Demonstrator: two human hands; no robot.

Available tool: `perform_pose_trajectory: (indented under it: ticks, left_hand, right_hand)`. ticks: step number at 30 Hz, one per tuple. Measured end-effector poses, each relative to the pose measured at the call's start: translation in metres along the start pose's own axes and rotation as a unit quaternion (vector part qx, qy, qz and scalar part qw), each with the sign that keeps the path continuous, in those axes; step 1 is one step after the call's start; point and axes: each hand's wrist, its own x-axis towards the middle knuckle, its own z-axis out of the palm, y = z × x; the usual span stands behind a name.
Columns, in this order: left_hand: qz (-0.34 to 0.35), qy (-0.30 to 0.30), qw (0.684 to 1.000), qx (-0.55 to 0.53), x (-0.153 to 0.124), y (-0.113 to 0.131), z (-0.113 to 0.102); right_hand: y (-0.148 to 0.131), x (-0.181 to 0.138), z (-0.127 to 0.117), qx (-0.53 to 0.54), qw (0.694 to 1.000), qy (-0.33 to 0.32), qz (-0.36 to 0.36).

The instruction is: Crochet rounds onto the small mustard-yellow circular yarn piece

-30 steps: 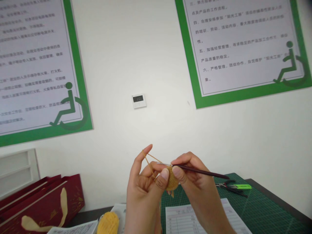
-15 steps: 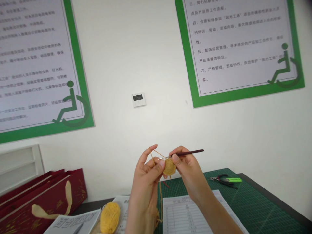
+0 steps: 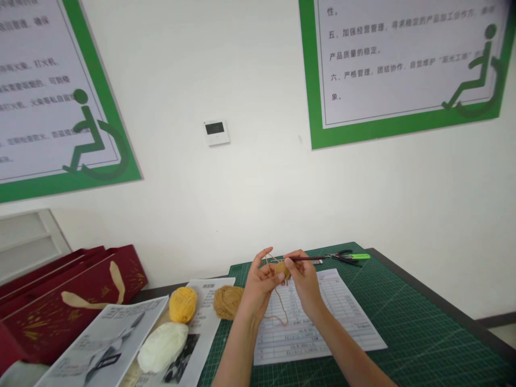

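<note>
My left hand (image 3: 264,277) pinches the left side of a small tan crochet piece (image 3: 282,270), its index finger raised with yarn (image 3: 282,301) running over it. From that hand the strand hangs down and trails over the printed sheet. In my right hand (image 3: 303,279) is a dark red crochet hook (image 3: 308,258), its shaft pointing left to the top edge of the piece. The hook's tip is too small to make out against the work. A tan yarn ball (image 3: 228,302) lies just left of my left forearm.
A yellow yarn ball (image 3: 183,305) and a white one (image 3: 163,346) rest on printed papers at left, beside red gift bags (image 3: 80,306). A printed table sheet (image 3: 322,328) lies on the green cutting mat (image 3: 411,322). Pliers (image 3: 344,257) with a green handle lie at the back.
The view has tilted down and drawn back, so more of the mat and the tan and white yarn balls show. Both hands keep their hold on hook and crochet piece.
</note>
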Motion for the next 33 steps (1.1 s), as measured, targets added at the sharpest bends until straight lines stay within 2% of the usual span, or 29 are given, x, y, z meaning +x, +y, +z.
perform_pose_trajectory:
  ticks: [7, 14, 26, 33]
  left_hand:
    - [0.001, 0.033, 0.999, -0.014, 0.004, -0.029, -0.03]
    - [0.021, 0.07, 0.997, -0.007, 0.008, -0.049, -0.042]
    - [0.005, 0.039, 0.999, -0.002, 0.005, -0.044, -0.038]
    - [0.011, 0.023, 0.999, -0.02, 0.009, -0.04, -0.043]
  right_hand:
    - [0.029, -0.004, -0.005, -0.01, 0.996, -0.033, 0.077]
    - [0.04, -0.003, -0.014, -0.002, 0.99, -0.045, 0.136]
    - [0.057, -0.007, -0.013, 0.087, 0.977, -0.005, 0.197]
    - [0.053, -0.009, -0.005, 0.135, 0.971, -0.001, 0.195]
